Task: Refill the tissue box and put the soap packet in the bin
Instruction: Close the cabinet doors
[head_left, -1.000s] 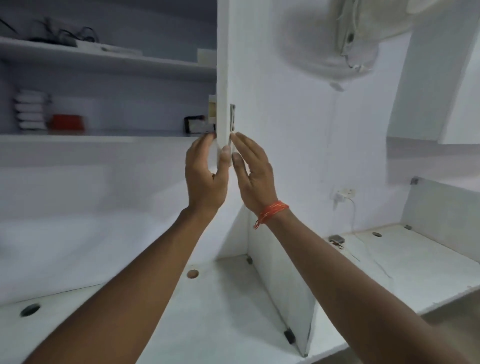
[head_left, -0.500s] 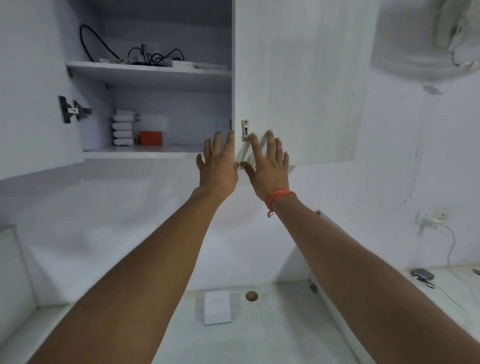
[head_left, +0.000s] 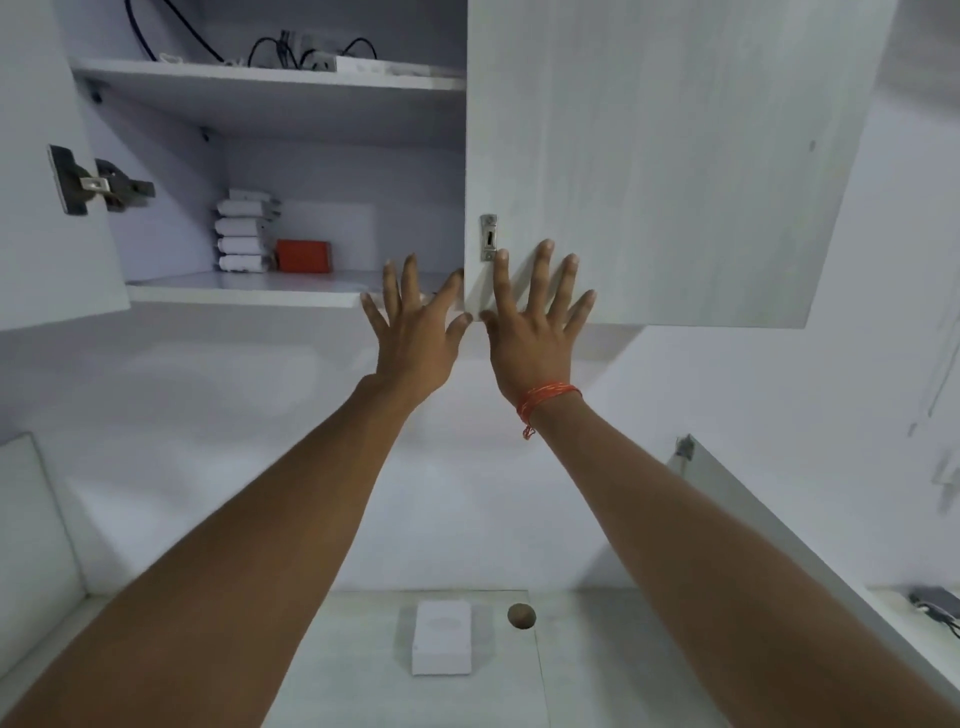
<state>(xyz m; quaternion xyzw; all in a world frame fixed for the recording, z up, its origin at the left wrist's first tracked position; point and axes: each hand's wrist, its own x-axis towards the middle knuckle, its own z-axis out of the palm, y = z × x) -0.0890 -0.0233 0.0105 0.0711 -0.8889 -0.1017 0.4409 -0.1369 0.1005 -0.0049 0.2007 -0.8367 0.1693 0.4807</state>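
Observation:
A white tissue box (head_left: 442, 638) lies on the desk below me. Inside the open wall cupboard, a stack of white tissue packs (head_left: 243, 232) sits on the lower shelf with a red soap packet (head_left: 303, 255) beside it on the right. My left hand (head_left: 418, 329) is raised with fingers spread at the front edge of the lower shelf, holding nothing. My right hand (head_left: 533, 323), a red thread on its wrist, is spread flat against the lower corner of the shut right cupboard door (head_left: 665, 156), just below its lock plate (head_left: 488, 237).
The left cupboard door (head_left: 47, 171) stands open with its hinge showing. Black cables and a white power strip (head_left: 306, 54) lie on the upper shelf. The desk (head_left: 363, 675) has a round cable hole (head_left: 521, 616). A partition panel (head_left: 779, 540) rises at the right.
One second ago both hands held the edge of the right door, seen edge-on. The door now faces me shut, both hands are spread open, and the view has shifted left.

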